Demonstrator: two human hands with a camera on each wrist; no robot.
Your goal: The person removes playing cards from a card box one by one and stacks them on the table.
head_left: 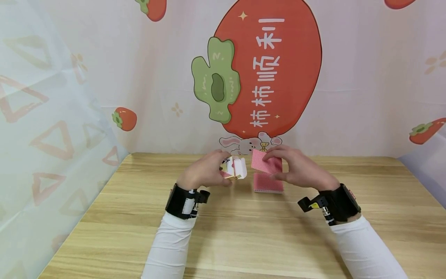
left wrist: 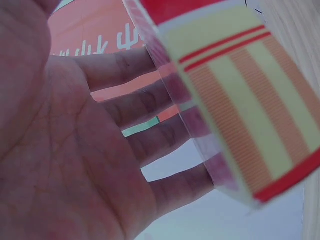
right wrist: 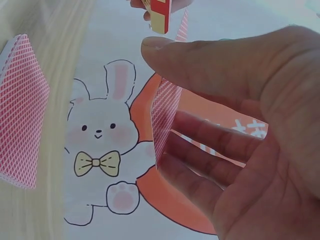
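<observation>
My left hand point(head_left: 205, 170) grips a playing-card box point(head_left: 238, 166) in yellow, red and white, with its white flap standing open toward the right. In the left wrist view the striped side of the card box point(left wrist: 250, 105) lies against my fingertips. A red-and-white patterned playing card point(head_left: 259, 161) is pinched in my right hand point(head_left: 301, 166), tilted, with its back up. The right wrist view shows that card point(right wrist: 166, 110) edge-on between thumb and fingers. Below it, a deck of playing cards point(head_left: 267, 184) lies squared on the table, the same patterned back upward.
The wooden table point(head_left: 237, 240) runs back to a printed cloth point(head_left: 359, 89) with a large red persimmon and a cartoon rabbit point(right wrist: 102, 132). Another pale cloth point(head_left: 42, 128) hangs at the left. Both wrists wear black camera straps.
</observation>
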